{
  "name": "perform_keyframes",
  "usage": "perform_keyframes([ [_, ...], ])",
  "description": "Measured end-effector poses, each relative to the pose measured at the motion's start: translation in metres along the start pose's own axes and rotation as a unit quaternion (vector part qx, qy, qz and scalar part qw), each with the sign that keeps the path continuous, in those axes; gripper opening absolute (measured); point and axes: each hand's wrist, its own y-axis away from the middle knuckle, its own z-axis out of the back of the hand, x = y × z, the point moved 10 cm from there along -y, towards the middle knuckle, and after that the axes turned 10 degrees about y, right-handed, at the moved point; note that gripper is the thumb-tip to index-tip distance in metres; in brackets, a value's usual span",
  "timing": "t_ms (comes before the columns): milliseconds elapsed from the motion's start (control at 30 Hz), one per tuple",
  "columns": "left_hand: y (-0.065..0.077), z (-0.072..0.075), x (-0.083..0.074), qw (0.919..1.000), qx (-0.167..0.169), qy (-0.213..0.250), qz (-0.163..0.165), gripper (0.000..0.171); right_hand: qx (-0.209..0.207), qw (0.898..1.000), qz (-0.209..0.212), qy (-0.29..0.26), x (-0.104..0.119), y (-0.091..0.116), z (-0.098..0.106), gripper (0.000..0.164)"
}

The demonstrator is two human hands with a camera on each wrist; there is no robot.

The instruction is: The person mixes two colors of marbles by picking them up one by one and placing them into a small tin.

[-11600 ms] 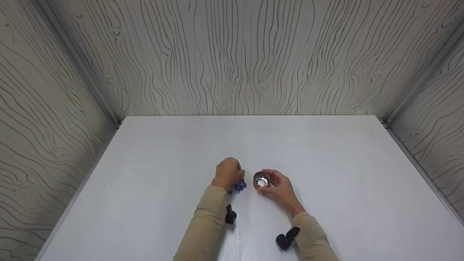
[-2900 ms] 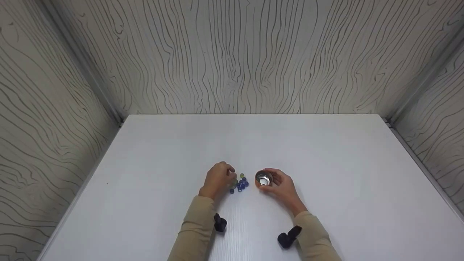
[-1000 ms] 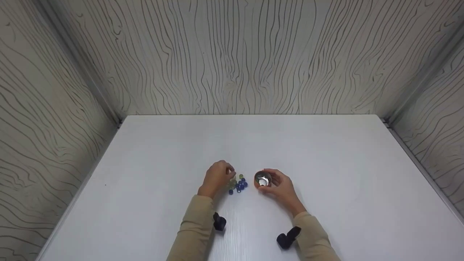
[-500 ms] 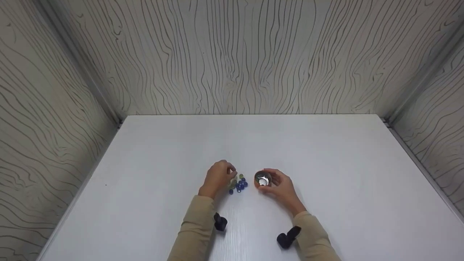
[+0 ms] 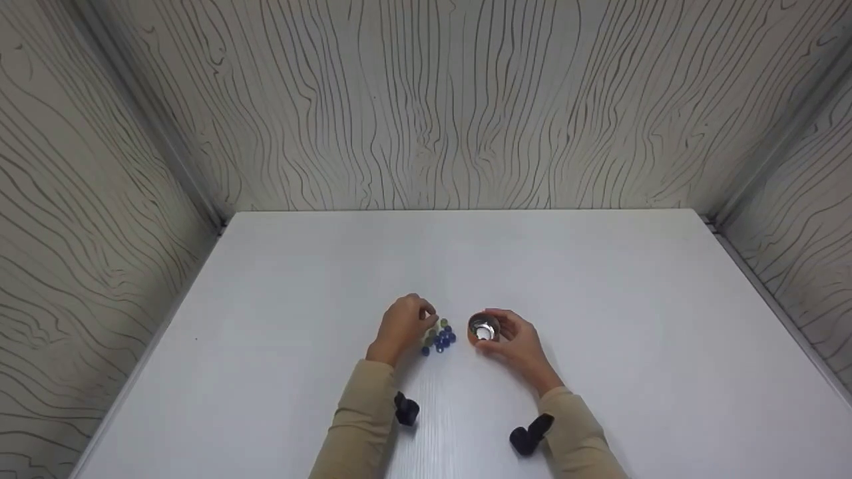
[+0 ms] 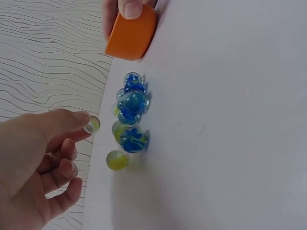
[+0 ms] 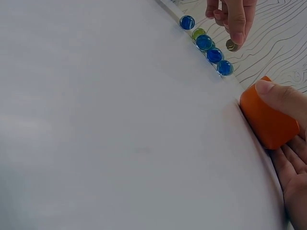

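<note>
My left hand pinches a clear marble with a yellow swirl between thumb and forefinger, its other fingers loosely bent. In the left wrist view this marble is beside the group on the table. That group holds several blue marbles and a few yellow-green marbles, lying close together between the two hands. My right hand grips a small round cup, orange outside and shiny metal inside, thumb on the near side and fingers round the far side. The cup stands upright on the table, mouth up, right of the marbles.
The white table runs back to a panel wall with a wood-grain pattern, with similar panels at both sides. Black wrist cameras are worn on both beige-sleeved forearms.
Over the last second my left hand has shifted slightly right, toward the cup. Long before, it covered the yellow-green marbles, which now show. The right hand and the cup have stayed put.
</note>
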Motion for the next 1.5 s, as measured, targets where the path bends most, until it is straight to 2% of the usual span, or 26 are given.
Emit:
perform_keyframes([
  [100, 0.000, 0.000, -0.004, 0.9999, -0.002, -0.006, -0.011, 0.014, 0.000, 1.000, 0.003, 0.002, 0.000, -0.001, 0.000, 0.063],
  [333, 0.000, -0.003, -0.005, 0.9999, 0.002, 0.007, 0.013, 0.014, -0.003, 1.000, -0.004, 0.003, -0.003, -0.003, 0.001, 0.063],
  [600, 0.000, -0.006, -0.009, 0.9998, 0.012, 0.009, 0.016, 0.016, -0.001, 1.000, -0.005, 0.009, -0.001, -0.002, 0.000, 0.062],
  [933, 0.003, -0.007, -0.013, 0.9999, 0.009, 0.005, 0.001, 0.016, 0.000, 1.000, 0.001, 0.012, -0.001, 0.000, -0.001, 0.063],
  [1500, 0.004, -0.007, -0.031, 0.9995, 0.010, 0.000, -0.031, 0.015, 0.003, 1.000, 0.007, 0.005, 0.000, -0.002, 0.000, 0.061],
])
